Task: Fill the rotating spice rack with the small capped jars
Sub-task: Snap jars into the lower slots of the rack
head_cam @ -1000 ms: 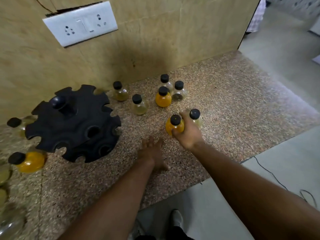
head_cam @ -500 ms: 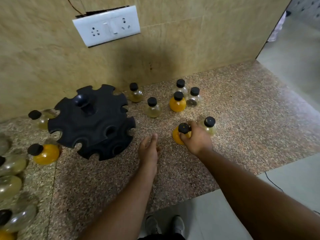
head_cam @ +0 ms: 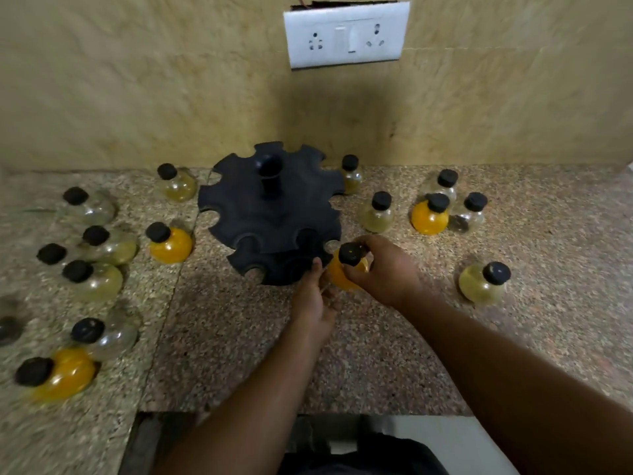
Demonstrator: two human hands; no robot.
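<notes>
The black rotating spice rack [head_cam: 270, 214] stands on the speckled counter against the wall, its notches holding no jars. My right hand [head_cam: 383, 269] is shut on an orange jar with a black cap [head_cam: 342, 277], held just off the rack's front right edge. My left hand [head_cam: 313, 298] is right below the rack's front, fingers loosely apart, touching or nearly touching the jar's left side. Several more capped jars stand around: a pale yellow one [head_cam: 483, 282] at the right, an orange one [head_cam: 430, 216] behind it, another orange one [head_cam: 169, 241] left of the rack.
A group of clear and yellow jars [head_cam: 92, 279] crowds the counter's left side, with an orange one [head_cam: 61, 371] near the front edge. A white socket plate [head_cam: 346, 34] is on the wall above. The counter's front edge [head_cam: 308, 411] runs just below my arms.
My right hand has lifted the orange jar and carried it left to the rack's front edge. My left hand moved up to meet it. The view swung left, showing more jars.
</notes>
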